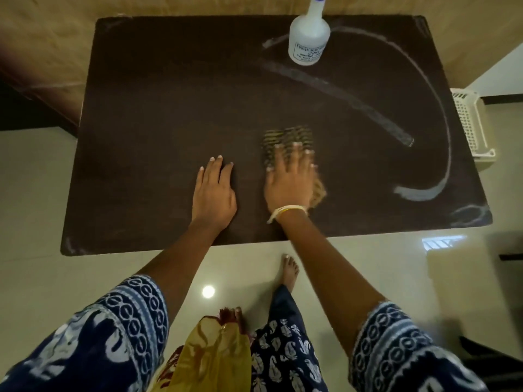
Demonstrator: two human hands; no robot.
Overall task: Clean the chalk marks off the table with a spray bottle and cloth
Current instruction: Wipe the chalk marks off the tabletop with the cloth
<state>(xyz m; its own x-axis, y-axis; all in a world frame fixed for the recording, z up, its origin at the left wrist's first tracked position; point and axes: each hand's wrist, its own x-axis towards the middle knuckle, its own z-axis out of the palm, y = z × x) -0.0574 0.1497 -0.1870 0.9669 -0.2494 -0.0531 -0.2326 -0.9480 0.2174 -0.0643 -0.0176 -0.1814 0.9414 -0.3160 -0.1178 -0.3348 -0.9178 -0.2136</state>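
Right hand (288, 182) flat, fingers spread, pressing striped yellow-brown cloth (285, 140) on dark brown rectangular table (141, 123), mid-table. Left hand (213, 190) flat, empty, bracing. White chalk marks (339, 93) remain right side. Risk: wide sweep toward far edge tips white plastic spray bottle (309, 38); dryish cloth smears chalk.

The spray bottle (309, 38) is the only thing standing upright on the table (147, 114), near its far edge. Left of the spray bottle the dark top lies bare all the way to the far left corner. Nearer the person than the spray bottle, the right hand (288, 179) presses flat on a cloth (287, 140), and the left hand (213, 189) rests flat just beside it, a narrow bare strip between them. Right of the spray bottle only chalk marks (353, 100) cross the surface.
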